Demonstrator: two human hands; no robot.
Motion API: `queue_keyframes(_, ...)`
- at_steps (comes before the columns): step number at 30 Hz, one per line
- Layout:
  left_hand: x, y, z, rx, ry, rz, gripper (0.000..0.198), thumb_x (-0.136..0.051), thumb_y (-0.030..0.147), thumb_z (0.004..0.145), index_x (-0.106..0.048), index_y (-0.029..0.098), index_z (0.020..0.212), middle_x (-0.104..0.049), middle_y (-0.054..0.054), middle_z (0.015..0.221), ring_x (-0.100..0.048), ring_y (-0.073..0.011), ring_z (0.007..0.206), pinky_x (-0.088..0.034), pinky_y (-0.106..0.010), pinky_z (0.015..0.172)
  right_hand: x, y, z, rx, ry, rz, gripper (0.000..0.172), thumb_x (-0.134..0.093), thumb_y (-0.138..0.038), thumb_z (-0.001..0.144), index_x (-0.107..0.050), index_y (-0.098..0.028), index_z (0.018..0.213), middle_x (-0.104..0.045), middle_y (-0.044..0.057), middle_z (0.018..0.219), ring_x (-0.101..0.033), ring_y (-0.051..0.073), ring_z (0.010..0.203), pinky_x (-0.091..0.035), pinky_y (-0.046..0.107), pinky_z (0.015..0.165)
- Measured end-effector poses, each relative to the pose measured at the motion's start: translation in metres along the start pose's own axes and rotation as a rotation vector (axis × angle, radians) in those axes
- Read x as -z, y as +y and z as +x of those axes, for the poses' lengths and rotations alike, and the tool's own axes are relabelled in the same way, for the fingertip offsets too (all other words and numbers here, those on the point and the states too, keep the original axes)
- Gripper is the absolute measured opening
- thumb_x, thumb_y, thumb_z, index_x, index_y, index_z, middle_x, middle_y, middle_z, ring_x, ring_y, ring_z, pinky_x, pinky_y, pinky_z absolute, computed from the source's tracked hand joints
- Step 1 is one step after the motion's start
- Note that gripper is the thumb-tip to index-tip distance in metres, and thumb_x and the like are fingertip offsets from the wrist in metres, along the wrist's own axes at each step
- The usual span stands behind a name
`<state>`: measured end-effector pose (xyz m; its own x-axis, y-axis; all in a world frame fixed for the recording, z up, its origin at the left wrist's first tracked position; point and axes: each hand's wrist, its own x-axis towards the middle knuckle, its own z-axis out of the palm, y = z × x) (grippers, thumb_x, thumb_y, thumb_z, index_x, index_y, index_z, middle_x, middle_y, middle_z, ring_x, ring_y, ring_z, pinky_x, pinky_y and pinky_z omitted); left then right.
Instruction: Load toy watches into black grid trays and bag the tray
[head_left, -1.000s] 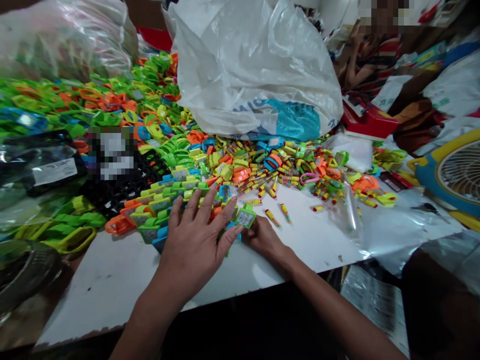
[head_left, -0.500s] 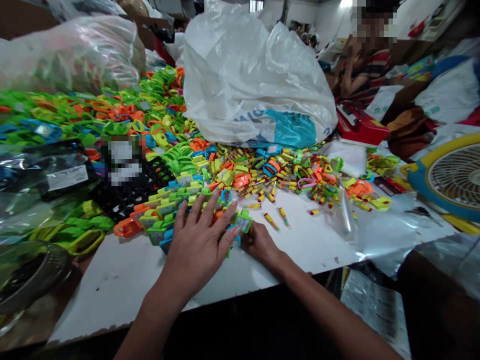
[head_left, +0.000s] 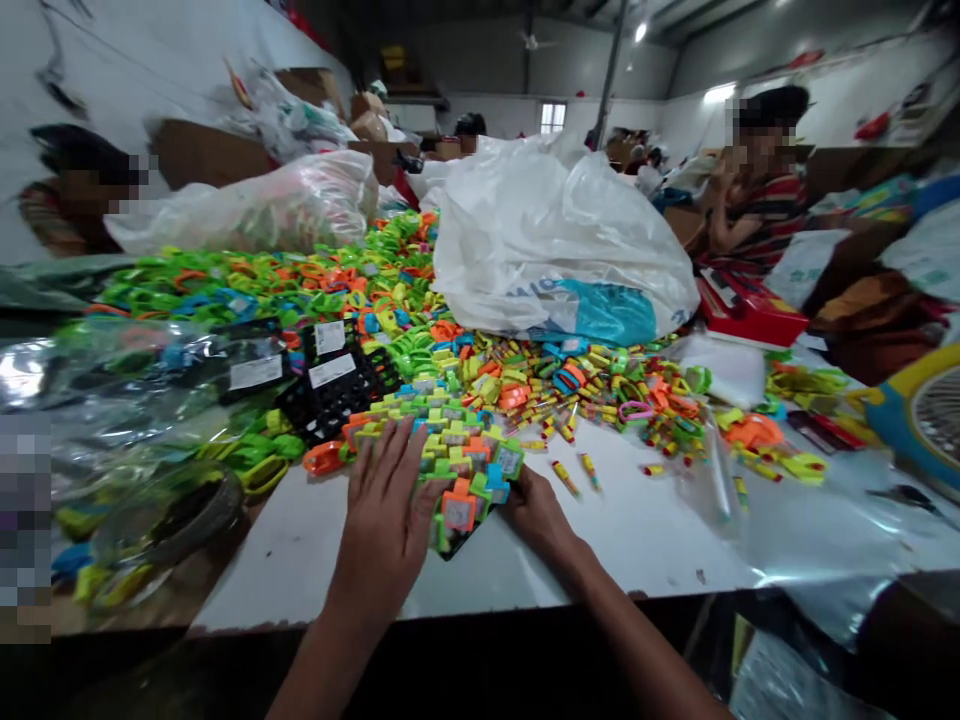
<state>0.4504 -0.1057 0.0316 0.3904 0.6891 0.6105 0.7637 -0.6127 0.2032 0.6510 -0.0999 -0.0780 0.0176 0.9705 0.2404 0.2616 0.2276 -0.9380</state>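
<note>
Between my hands stands a block of toy watches (head_left: pixel 459 508) in orange, green, yellow and blue, with small grey faces, packed in rows. A black tray edge (head_left: pixel 459 548) shows beneath the near rows. My left hand (head_left: pixel 386 500) lies against the left side of the rows, fingers stretched out and palm down. At the right edge, my right hand (head_left: pixel 541 510) has its fingers curled round the tray, fingertips hidden behind it. Small yellow and red tubes (head_left: pixel 565 478) lie just beyond my right hand.
Behind sit a large heap of loose toy watches (head_left: pixel 300 280) and a white plastic bag (head_left: pixel 555 230). Black trays (head_left: pixel 330 390) with white labels and a clear round container (head_left: pixel 169 510) are at left. A fan (head_left: pixel 922 410) stands right. Other people (head_left: pixel 757 215) sit beyond the table.
My view has tilted up and swung left. The rows of toy watches now show more of their near right end and the tray edge. My left hand has shifted left along them.
</note>
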Motion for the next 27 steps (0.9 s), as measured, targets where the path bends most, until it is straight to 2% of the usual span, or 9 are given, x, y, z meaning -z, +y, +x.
queue_keyframes(1, 0.002, 0.003, -0.008, 0.010, 0.065, 0.007, 0.052, -0.045, 0.027, 0.093, -0.033, 0.019, 0.143, -0.040, -0.012, 0.149, -0.028, -0.0246, 0.143, -0.024, -0.052, 0.117, -0.001, 0.002, -0.001, -0.007, 0.011, 0.000, 0.025, -0.047, -0.014, 0.076, -0.061, -0.019, 0.097, -0.070, 0.004, 0.103, -0.063, 0.022, 0.095, -0.050, 0.032, 0.082)
queue_keyframes(3, 0.001, 0.015, -0.016, -0.030, 0.115, 0.032, 0.054, -0.054, 0.025, 0.089, -0.038, 0.018, 0.141, -0.044, -0.013, 0.146, -0.031, -0.0275, 0.141, -0.026, -0.054, 0.115, -0.002, 0.004, -0.001, -0.006, 0.033, 0.014, 0.028, -0.049, -0.016, 0.077, -0.061, -0.020, 0.102, -0.069, 0.004, 0.106, -0.063, 0.023, 0.097, -0.049, 0.033, 0.085)
queue_keyframes(6, -0.011, 0.034, -0.010, -0.135, 0.068, 0.061, 0.051, -0.060, 0.026, 0.086, -0.047, 0.019, 0.135, -0.052, -0.010, 0.141, -0.040, -0.0270, 0.136, -0.028, -0.052, 0.114, -0.002, 0.004, -0.001, 0.007, 0.049, 0.023, 0.032, -0.052, -0.018, 0.078, -0.060, -0.020, 0.109, -0.068, 0.006, 0.109, -0.062, 0.023, 0.098, -0.049, 0.034, 0.086)
queue_keyframes(9, -0.027, 0.044, 0.003, -0.137, 0.043, 0.065, 0.042, -0.059, 0.029, 0.087, -0.054, 0.021, 0.128, -0.062, -0.005, 0.130, -0.052, -0.0244, 0.125, -0.031, -0.049, 0.111, -0.001, 0.004, -0.001, 0.011, 0.054, -0.033, 0.031, -0.050, -0.015, 0.076, -0.061, -0.019, 0.105, -0.068, 0.007, 0.105, -0.062, 0.023, 0.094, -0.049, 0.033, 0.083)
queue_keyframes(12, -0.038, 0.042, 0.007, -0.085, 0.081, 0.059, 0.037, -0.061, 0.030, 0.086, -0.058, 0.022, 0.122, -0.068, -0.003, 0.120, -0.058, -0.0233, 0.117, -0.035, -0.045, 0.105, 0.002, 0.005, -0.001, 0.026, 0.058, -0.057, 0.029, -0.048, -0.013, 0.075, -0.061, -0.018, 0.100, -0.069, 0.005, 0.100, -0.062, 0.022, 0.090, -0.049, 0.031, 0.080)
queue_keyframes(15, -0.042, 0.037, 0.006, -0.051, 0.101, 0.071, 0.037, -0.062, 0.030, 0.085, -0.060, 0.021, 0.121, -0.067, -0.004, 0.123, -0.057, -0.0242, 0.117, -0.037, -0.044, 0.101, 0.003, 0.005, -0.001, 0.042, 0.041, -0.026, 0.025, -0.047, -0.014, 0.077, -0.060, -0.018, 0.098, -0.069, 0.003, 0.096, -0.062, 0.020, 0.086, -0.049, 0.028, 0.076)
queue_keyframes(18, -0.042, 0.037, 0.005, -0.047, 0.070, 0.097, 0.036, -0.061, 0.030, 0.086, -0.060, 0.021, 0.121, -0.064, -0.005, 0.127, -0.056, -0.0250, 0.118, -0.037, -0.045, 0.099, 0.003, 0.005, -0.002, 0.102, 0.026, -0.067, 0.023, -0.046, -0.013, 0.077, -0.060, -0.018, 0.095, -0.067, 0.003, 0.093, -0.060, 0.018, 0.082, -0.048, 0.026, 0.073)
queue_keyframes(22, -0.040, 0.039, 0.008, -0.053, 0.025, 0.125, 0.037, -0.059, 0.030, 0.087, -0.059, 0.021, 0.122, -0.061, -0.004, 0.131, -0.056, -0.0250, 0.119, -0.037, -0.044, 0.098, 0.003, 0.008, -0.003, 0.208, 0.009, -0.143, 0.024, -0.045, -0.011, 0.076, -0.059, -0.017, 0.095, -0.065, 0.005, 0.094, -0.058, 0.018, 0.083, -0.047, 0.028, 0.076)
queue_keyframes(27, -0.036, 0.036, 0.010, -0.106, -0.043, 0.131, 0.040, -0.057, 0.032, 0.088, -0.056, 0.021, 0.127, -0.057, -0.004, 0.135, -0.053, -0.0247, 0.122, -0.037, -0.044, 0.100, 0.004, 0.004, -0.002, 0.181, 0.000, -0.155, 0.019, -0.049, -0.012, 0.079, -0.060, -0.017, 0.093, -0.064, 0.004, 0.089, -0.058, 0.018, 0.079, -0.047, 0.027, 0.072)
